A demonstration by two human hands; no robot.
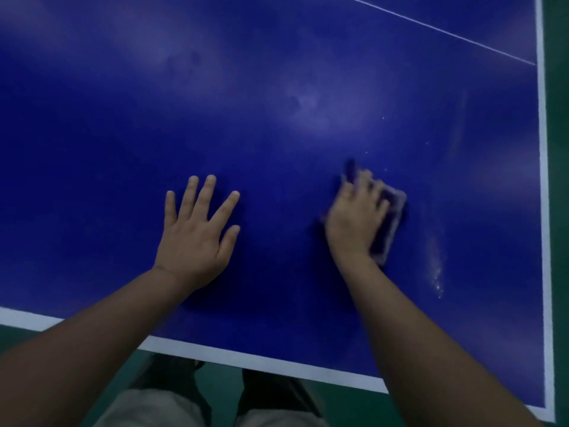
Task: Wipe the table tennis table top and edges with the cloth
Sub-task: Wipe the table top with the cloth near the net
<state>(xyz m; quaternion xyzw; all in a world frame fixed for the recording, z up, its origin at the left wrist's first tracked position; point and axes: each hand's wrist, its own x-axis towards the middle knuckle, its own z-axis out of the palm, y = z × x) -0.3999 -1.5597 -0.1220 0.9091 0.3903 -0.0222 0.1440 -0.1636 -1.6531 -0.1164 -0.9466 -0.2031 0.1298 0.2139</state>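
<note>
1. A person leans over the corner of a blue table tennis surface (277,103), seen from a camera on their head looking down.
2. The left hand (197,238) lies flat on the surface with fingers spread and straight, holding nothing.
3. The right hand (357,217) presses down on a folded cloth (389,223), fingers fairly straight over it. The hand is blurred, so whether the fingertips curl round the far edge cannot be told.
4. The cloth lies on the top, near the right border and well in from the near edge.
5. A pale smear of specks (437,269) lies just to the right of the cloth, between it and the white side line (546,241). A few tiny specks dot the top beyond the hand.
6. Risks, as a judgement: the cloth may slide out from under a flat palm; a sweep to the right may push the specks off onto the green floor (558,118); the bracing left hand may leave fresh marks.
7. The white near edge line (246,359) and the corner look not yet wiped.
8. Below the edge, the person's legs in light shorts (160,408) stand against the table. Nothing lies in the cloth's way.
</note>
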